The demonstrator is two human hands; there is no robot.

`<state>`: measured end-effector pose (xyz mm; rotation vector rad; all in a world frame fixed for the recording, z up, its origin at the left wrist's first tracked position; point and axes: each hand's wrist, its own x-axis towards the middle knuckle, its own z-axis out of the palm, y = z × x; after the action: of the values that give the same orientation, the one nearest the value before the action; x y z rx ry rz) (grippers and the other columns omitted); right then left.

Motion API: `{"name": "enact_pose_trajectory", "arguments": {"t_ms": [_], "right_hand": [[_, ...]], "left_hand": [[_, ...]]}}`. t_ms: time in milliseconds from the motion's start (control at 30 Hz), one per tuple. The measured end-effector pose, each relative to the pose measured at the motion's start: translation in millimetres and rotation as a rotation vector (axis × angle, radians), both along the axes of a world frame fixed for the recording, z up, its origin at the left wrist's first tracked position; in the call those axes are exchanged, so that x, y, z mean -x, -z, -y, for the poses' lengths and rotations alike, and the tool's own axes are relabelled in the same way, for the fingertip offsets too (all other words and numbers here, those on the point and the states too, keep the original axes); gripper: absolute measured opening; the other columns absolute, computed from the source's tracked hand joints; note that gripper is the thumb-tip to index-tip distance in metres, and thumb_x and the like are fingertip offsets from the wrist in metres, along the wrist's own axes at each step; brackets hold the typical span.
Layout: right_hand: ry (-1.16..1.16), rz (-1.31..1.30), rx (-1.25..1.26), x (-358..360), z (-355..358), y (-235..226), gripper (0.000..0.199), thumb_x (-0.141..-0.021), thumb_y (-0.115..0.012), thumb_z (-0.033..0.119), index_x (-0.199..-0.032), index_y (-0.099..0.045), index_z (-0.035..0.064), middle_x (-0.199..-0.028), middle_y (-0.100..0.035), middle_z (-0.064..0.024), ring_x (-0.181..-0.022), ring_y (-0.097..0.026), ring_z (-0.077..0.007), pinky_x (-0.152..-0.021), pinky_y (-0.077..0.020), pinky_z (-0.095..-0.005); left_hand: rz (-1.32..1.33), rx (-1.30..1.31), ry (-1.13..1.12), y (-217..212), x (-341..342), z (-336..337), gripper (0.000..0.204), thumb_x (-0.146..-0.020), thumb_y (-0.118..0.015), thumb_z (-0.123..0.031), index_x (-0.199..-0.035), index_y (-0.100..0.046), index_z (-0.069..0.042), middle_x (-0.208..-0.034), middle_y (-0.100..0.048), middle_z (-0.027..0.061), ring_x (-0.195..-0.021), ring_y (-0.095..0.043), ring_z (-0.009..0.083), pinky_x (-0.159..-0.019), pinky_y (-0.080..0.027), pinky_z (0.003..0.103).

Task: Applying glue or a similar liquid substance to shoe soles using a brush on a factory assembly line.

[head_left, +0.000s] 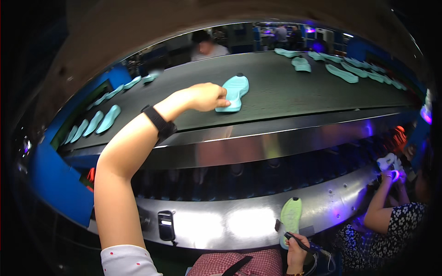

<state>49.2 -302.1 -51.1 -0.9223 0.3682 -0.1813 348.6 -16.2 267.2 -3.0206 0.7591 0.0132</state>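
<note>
Up at frame center my left hand (208, 97) pinches a teal sole (234, 93) on the conveyor belt (294, 92); right hand (297, 250), closed on a dark pen (296, 241), hasn't finished the green sole (290, 220).

left hand (208, 96) on sole (234, 93) on belt (285, 92) (upper), more soles (341, 72) behind right

Turquoise sole (234, 92) on dark grey belt (285, 92); pale green sole (290, 216); black wristband (159, 121); red-checked cloth (239, 264).

Belt (285, 99) open around teal sole (233, 92); more soles (343, 73) crowd far right, left edge.
</note>
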Motion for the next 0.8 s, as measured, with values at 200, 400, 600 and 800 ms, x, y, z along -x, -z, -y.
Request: {"name": "enact_pose_trajectory", "arguments": {"t_ms": [200, 400, 600, 800], "right_hand": [[-0.011, 0.022, 0.056, 10, -14, -16, 0.019, -0.074, -0.058, -0.004, -0.092, -0.051, -0.0027, -0.089, -0.06, -0.0155, -0.069, -0.058, -0.0162, -0.065, -0.0482, -0.0241], [-0.086, 0.069, 0.113, 12, -27, -27, 0.019, -0.072, -0.059, -0.004, -0.091, -0.054, -0.0025, -0.09, -0.061, -0.0151, -0.068, -0.057, -0.0153, -0.064, -0.0462, -0.0235], [-0.133, 0.162, 0.134, 17, -40, -47, 0.022, -0.074, -0.058, -0.002, -0.095, -0.053, -0.0006, -0.092, -0.06, -0.0135, -0.075, -0.057, -0.0162, -0.068, -0.0452, -0.024], [-0.235, 0.241, 0.071, 24, -53, -61, 0.022, -0.074, -0.058, -0.001, -0.095, -0.052, -0.002, -0.094, -0.06, -0.0156, -0.086, -0.057, -0.0211, -0.079, -0.0445, -0.0296]], "left_hand": [[0.331, 0.559, 0.062, 38, 122, -82, 0.026, -0.086, -0.052, -0.028, -0.079, -0.051, -0.003, -0.084, -0.053, 0.0118, -0.086, -0.05, 0.0235, -0.076, -0.041, 0.033], [0.274, 2.034, -0.328, 96, 220, -102, 0.024, -0.08, -0.048, -0.014, -0.101, -0.048, -0.001, -0.094, -0.051, 0.0069, -0.091, -0.051, 0.0167, -0.081, -0.043, 0.029], [-0.655, 2.137, 0.017, 166, 275, -110, 0.068, -0.073, -0.063, -0.031, -0.124, -0.033, 0.004, -0.108, -0.054, 0.0156, -0.099, -0.055, 0.022, -0.085, -0.046, 0.035], [-1.602, 2.206, -0.068, 281, 337, -30, 0.072, -0.081, -0.051, -0.044, -0.132, -0.026, 0.0, -0.126, -0.038, 0.026, -0.109, -0.048, 0.0356, -0.095, -0.037, 0.044]]}}
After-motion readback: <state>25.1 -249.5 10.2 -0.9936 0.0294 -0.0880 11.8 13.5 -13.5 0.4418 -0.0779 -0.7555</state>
